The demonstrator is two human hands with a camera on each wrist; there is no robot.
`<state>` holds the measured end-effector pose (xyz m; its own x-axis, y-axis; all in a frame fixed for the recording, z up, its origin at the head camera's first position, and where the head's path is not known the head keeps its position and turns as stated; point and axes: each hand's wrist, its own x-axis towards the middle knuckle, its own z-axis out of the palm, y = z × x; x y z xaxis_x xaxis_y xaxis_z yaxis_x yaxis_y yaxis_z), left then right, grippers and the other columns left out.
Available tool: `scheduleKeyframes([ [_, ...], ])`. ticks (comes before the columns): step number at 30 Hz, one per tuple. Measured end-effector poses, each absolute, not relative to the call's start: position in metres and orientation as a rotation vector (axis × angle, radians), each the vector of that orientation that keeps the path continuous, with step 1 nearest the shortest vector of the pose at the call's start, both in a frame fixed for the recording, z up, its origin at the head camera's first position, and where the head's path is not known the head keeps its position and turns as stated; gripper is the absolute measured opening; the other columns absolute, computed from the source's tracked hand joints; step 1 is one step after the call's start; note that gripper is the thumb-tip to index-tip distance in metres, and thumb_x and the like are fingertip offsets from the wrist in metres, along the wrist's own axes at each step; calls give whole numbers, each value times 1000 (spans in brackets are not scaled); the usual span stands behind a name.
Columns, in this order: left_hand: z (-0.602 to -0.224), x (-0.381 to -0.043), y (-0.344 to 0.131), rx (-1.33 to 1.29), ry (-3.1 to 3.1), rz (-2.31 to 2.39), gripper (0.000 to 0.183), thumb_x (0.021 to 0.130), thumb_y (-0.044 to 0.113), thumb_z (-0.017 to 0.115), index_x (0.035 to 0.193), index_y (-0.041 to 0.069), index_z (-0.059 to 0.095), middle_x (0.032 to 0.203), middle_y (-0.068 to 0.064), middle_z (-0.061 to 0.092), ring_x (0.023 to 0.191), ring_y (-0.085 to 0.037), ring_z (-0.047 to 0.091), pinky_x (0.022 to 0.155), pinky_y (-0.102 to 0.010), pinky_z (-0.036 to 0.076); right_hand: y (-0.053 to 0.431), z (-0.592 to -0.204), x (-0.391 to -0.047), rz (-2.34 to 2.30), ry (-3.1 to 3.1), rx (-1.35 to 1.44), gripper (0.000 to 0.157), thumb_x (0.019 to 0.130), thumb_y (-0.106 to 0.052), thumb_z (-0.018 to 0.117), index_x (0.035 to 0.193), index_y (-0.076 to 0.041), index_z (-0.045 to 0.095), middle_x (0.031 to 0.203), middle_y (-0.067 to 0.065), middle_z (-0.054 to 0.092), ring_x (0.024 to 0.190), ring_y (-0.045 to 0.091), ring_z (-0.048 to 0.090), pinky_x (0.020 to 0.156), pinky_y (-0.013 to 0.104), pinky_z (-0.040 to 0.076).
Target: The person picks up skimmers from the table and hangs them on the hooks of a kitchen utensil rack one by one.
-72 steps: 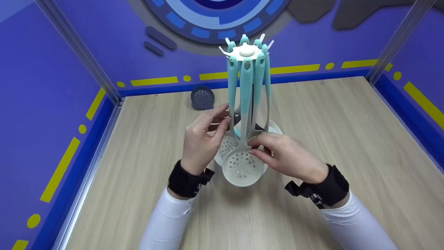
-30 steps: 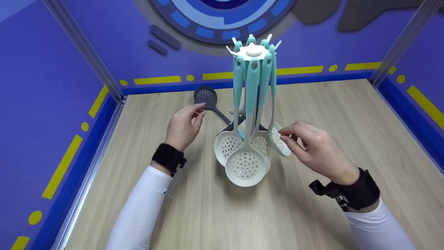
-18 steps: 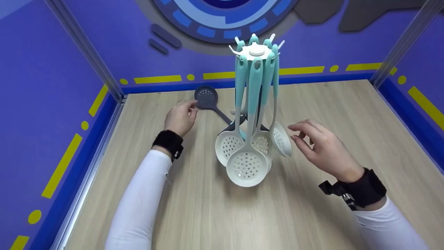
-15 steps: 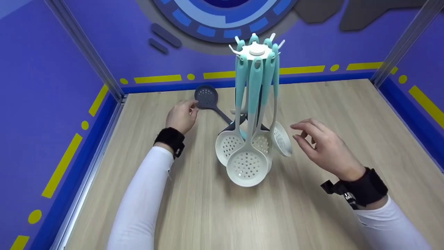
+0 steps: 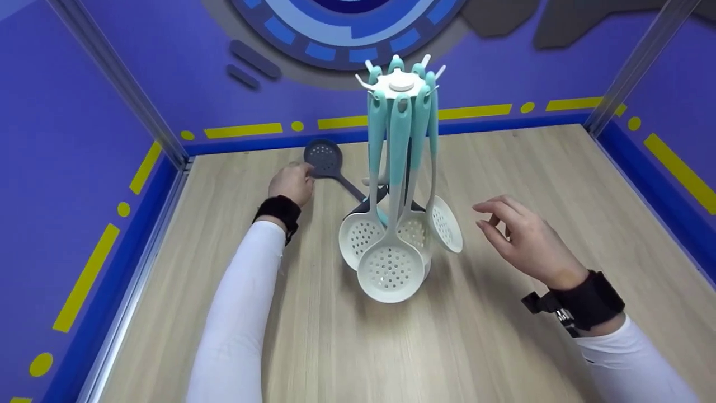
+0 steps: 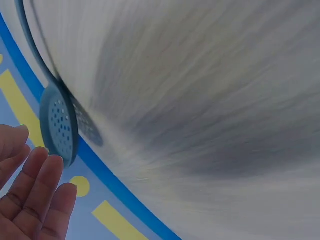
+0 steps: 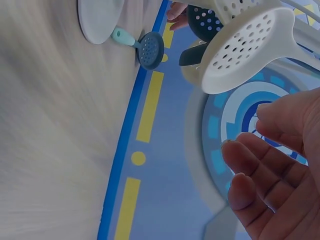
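Behind and left of a white rotating rack, a dark grey skimmer lies on the table, its stem running toward the rack and its turquoise handle partly hidden. My left hand reaches to the skimmer's head. In the left wrist view the loosely bent fingertips are right at the skimmer's rim, not curled round it. My right hand hovers to the right of the rack, fingers relaxed and nothing in them. Closest to it hangs a white skimmer, turned sideways, with a gap between.
Several turquoise-handled utensils hang round the rack, among them a white skimmer in front and another white skimmer at left. The rack's white base shows in the right wrist view. Blue panels wall in the wooden table.
Both hands have left the hanging utensils. The left hand moved back and left to the lying skimmer; the right hand drew away to the right. The right-hand white skimmer has turned outward.
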<state>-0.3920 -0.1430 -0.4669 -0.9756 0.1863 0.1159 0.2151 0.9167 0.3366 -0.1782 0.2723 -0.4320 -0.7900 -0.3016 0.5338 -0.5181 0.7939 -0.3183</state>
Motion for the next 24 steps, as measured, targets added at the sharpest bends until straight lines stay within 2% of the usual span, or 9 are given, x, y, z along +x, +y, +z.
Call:
scheduleKeyframes([
  [14,-475,-412,-128,-252,-3105,-516,40,96,15,62,136,14,59,136,-17,59,124,-33,59,106,-45,50,283,-445,-175,626,-2554,593,29,93,-11,68,122,-18,66,112,-7,64,83,-2,54,60,8,40],
  [21,-475,-416,-106,-371,-3121,-504,40,93,13,66,133,19,63,149,-15,50,138,-32,49,116,-45,42,286,-446,-176,629,-2554,595,30,92,-10,69,121,-17,66,112,-5,64,83,-2,54,60,8,40],
  [24,-480,-418,-95,-454,-3132,-433,39,94,13,66,132,22,64,145,-9,54,136,-28,51,115,-43,43,287,-447,-176,629,-2567,586,29,93,-11,68,121,-17,67,112,-6,64,83,-2,54,61,8,40],
])
